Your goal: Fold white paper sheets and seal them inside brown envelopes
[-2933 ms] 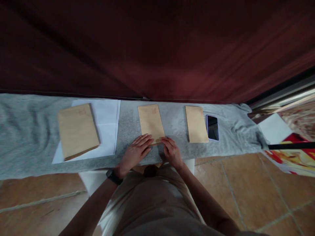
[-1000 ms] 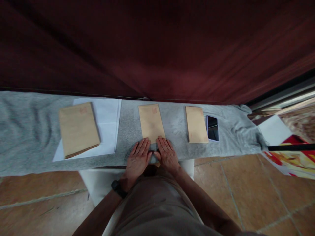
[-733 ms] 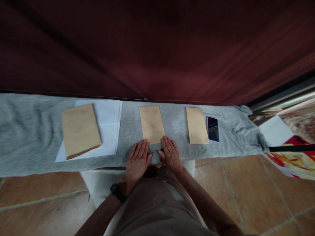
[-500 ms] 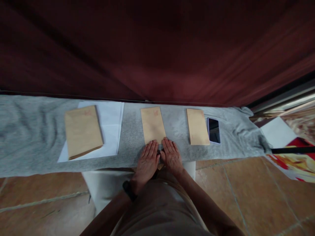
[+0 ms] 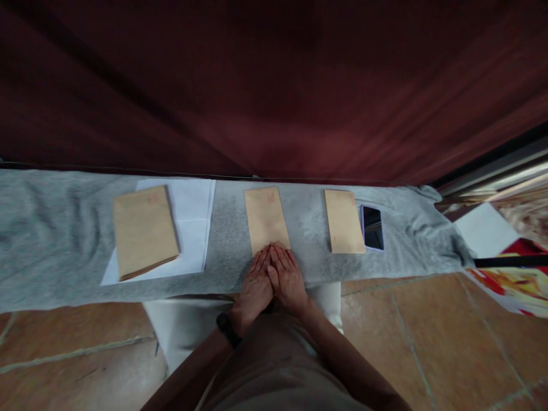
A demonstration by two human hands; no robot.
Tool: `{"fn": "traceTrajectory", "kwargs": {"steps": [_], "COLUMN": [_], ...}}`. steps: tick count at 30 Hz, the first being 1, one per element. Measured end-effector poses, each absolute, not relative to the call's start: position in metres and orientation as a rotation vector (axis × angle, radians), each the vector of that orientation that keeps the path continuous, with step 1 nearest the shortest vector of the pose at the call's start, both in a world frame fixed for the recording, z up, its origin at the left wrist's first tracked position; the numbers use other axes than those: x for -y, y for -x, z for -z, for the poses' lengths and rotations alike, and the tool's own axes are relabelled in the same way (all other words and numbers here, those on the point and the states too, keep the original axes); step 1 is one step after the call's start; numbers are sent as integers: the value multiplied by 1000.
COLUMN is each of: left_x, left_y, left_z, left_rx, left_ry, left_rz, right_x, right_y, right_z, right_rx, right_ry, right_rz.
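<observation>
A brown paper envelope [image 5: 266, 216] with a faint red print lies in front of me on the grey cloth. Across its near end, my left hand [image 5: 257, 282] lies flat with fingers stretched out. My right hand [image 5: 287, 279] rests flat beside it, the fingertips of both hands meeting on the paper. The hands hide the envelope's near edge. To the left, a stack of larger-looking brown envelopes [image 5: 145, 231] sits on white paper sheets [image 5: 191, 228]. Another brown envelope or small pile [image 5: 343, 221] lies to the right.
A phone [image 5: 372, 228] lies right of the right-hand envelopes. Grey cloth [image 5: 64, 240] covers the narrow surface, with a dark red curtain-like fabric [image 5: 274, 114] along its far edge. White and colourful printed sheets [image 5: 486, 228] are at the far right, above a tiled floor [image 5: 385, 331].
My right hand has moved left, closing the gap to my left hand over the envelope's near end. The envelopes and phone stay in place.
</observation>
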State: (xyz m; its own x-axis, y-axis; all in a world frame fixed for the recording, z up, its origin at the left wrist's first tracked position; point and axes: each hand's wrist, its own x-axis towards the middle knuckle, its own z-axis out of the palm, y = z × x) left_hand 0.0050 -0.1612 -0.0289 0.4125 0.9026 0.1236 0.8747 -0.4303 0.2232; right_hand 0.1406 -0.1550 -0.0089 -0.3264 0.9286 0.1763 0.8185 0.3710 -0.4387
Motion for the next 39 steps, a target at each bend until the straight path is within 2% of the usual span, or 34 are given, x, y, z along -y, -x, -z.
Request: {"fn": "traceTrajectory", "kwargs": {"steps": [6,27,35,39], "left_x": [162,169,131,113], "left_y": [-6,14,18,15], "left_z": [26,5,10,8], "left_rx": [-1598,-1905,-1721,-1580], "left_ry": [-2518,-2234,-1419,-1056], "left_rz": [-305,-578,-1105,-1162], "right_x": [154,159,154,151], "right_y": [-146,-166,-162,-158], "right_z": [9,18,28,27], "right_rx": [2289,2232,2155,2115], "right_ry": [1521,1636,1645,1663], "right_rz": [-361,-149,-124,-130]}}
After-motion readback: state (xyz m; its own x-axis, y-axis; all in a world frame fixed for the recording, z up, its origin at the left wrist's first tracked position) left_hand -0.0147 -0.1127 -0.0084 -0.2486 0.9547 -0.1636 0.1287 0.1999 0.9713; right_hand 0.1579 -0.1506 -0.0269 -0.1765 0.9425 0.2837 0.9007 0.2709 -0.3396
